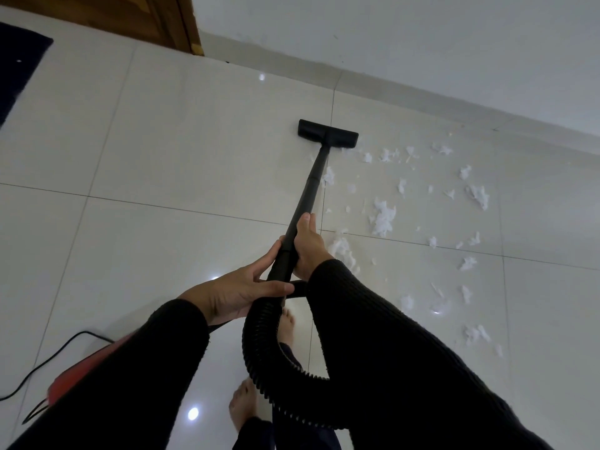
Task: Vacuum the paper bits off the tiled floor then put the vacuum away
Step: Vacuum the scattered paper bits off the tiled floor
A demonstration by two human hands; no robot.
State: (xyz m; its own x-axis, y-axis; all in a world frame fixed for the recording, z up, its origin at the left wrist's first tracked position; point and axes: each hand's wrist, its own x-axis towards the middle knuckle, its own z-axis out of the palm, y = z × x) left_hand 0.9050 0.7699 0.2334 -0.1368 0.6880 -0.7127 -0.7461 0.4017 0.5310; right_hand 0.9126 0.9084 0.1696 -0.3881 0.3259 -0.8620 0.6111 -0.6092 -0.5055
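Note:
A black vacuum wand [311,185] slants up the middle of the view to a flat black floor head [328,134] resting on the glossy white tiles [162,157]. My right hand [306,245] grips the wand from the right. My left hand [240,292] holds its lower end, where the ribbed black hose [263,345] joins. White paper bits [383,217] lie scattered to the right of the wand, reaching from the head down past my right sleeve. The red vacuum body [81,365] sits low on the left, mostly hidden by my left arm.
A black power cord [48,360] snakes over the tiles at lower left. My bare feet [243,404] stand under the hose. A white wall and skirting [422,89] run along the far side, a wooden door frame [185,24] at top, a dark mat [16,66] at top left.

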